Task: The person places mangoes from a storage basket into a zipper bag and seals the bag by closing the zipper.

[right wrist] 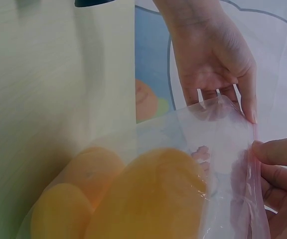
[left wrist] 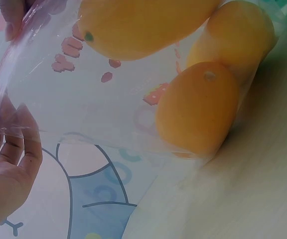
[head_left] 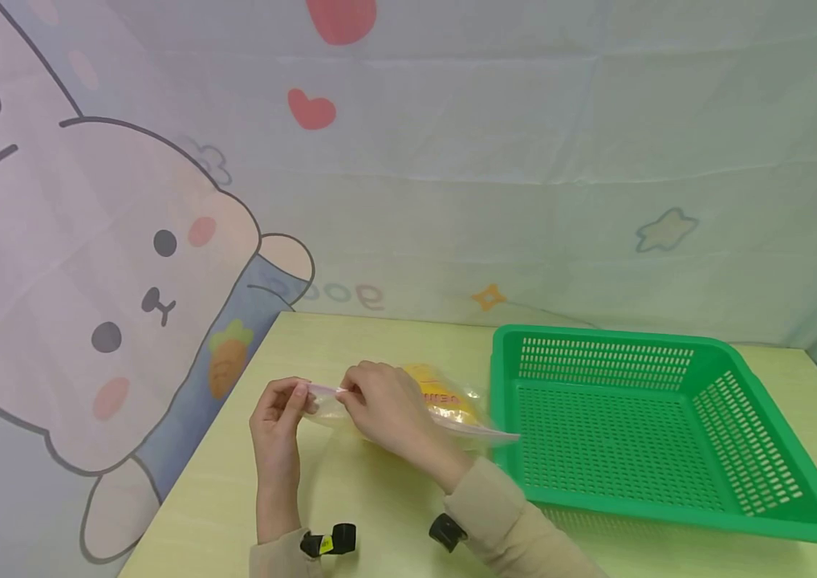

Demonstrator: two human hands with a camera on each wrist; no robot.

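A clear zip bag (left wrist: 113, 107) with red lettering contains several yellow-orange oval fruits (left wrist: 198, 107), one of them long with a green tip (left wrist: 88, 36). In the head view the bag hangs at the table's middle, its pinkish zip edge slanting down to the right. At the bag's left corner, my left hand (head_left: 278, 425) pinches the edge between thumb and fingers. Close to its right, my right hand (head_left: 390, 409) pinches the same zip edge and covers part of the bag. The right wrist view shows the right thumb (right wrist: 273, 151) on the zip strip.
A green plastic basket (head_left: 668, 507) with slotted walls stands on the right of the pale wooden table (head_left: 351, 514), and the bag's right end overlaps its left rim. Behind the table hangs a cloth backdrop (head_left: 524, 201) with a rabbit drawing.
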